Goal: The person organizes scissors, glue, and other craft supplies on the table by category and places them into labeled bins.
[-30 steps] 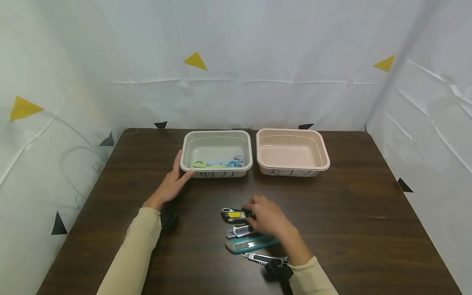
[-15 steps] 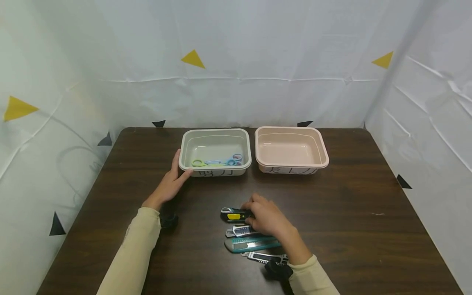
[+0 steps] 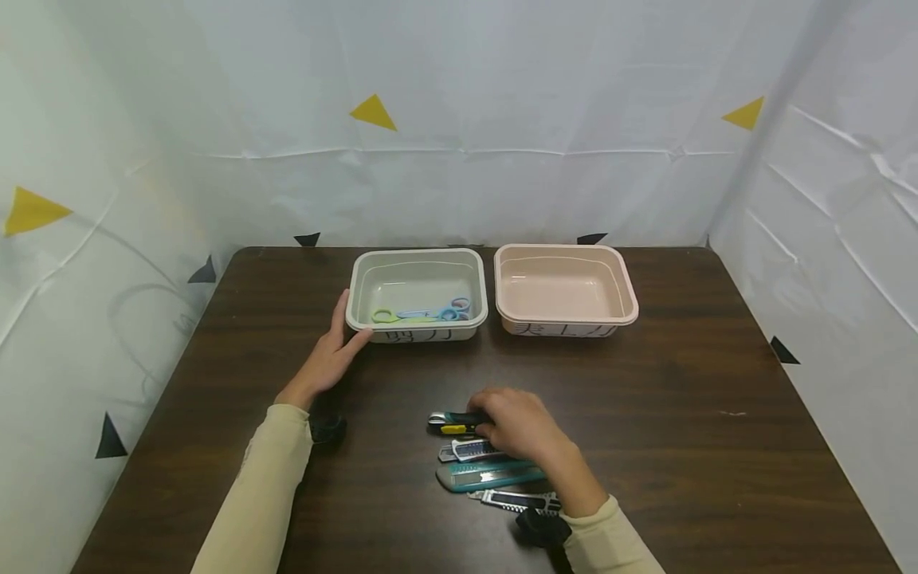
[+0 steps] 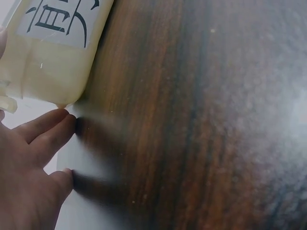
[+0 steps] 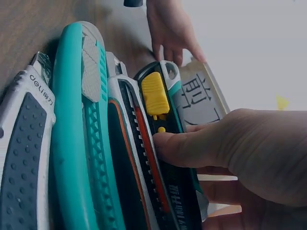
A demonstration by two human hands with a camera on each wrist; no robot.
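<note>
Nearest of four utility knives lined up before the beige plastic tub (image 3: 417,263) lies a grey one; farthest, the black knife with a yellow slider (image 3: 453,422) is pinched by the right hand (image 3: 518,423) and best lifted level, while the left hand (image 3: 328,355), fingers straight, steadies that tub of three scissors beside one pink tub (image 3: 564,261).
</note>
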